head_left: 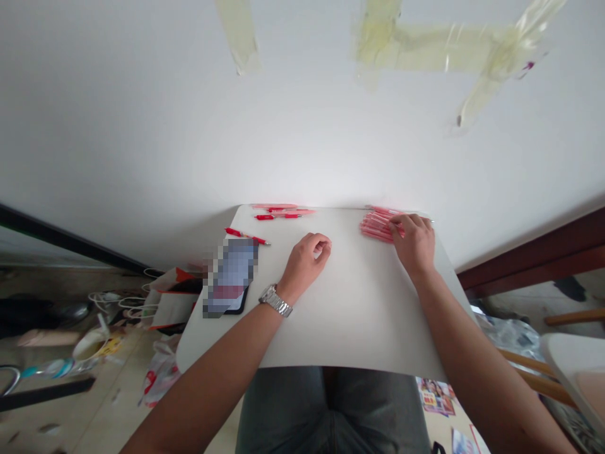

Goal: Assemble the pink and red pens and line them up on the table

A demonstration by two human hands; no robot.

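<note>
My right hand [414, 244] rests at the right end of a pile of pink pens [377, 226] near the table's back edge. Its thumb and fingers are bent down onto the pens, and the palm hides part of the pile. Over the middle of the white table [350, 315] is my left hand [306, 263], its fingers curled in toward the thumb and nothing showing in them. Several red and pink pens [283, 216] lie at the back left. One red pen [248, 236] lies slanted by the left edge, just above a blurred-out phone [231, 277].
A white wall [302, 126] with strips of yellowed tape [439, 49] stands right behind the table. On the floor at left are a paper box [170, 299], cables and plastic bags. A stool [574, 372] and a clear bag [513, 334] are at right.
</note>
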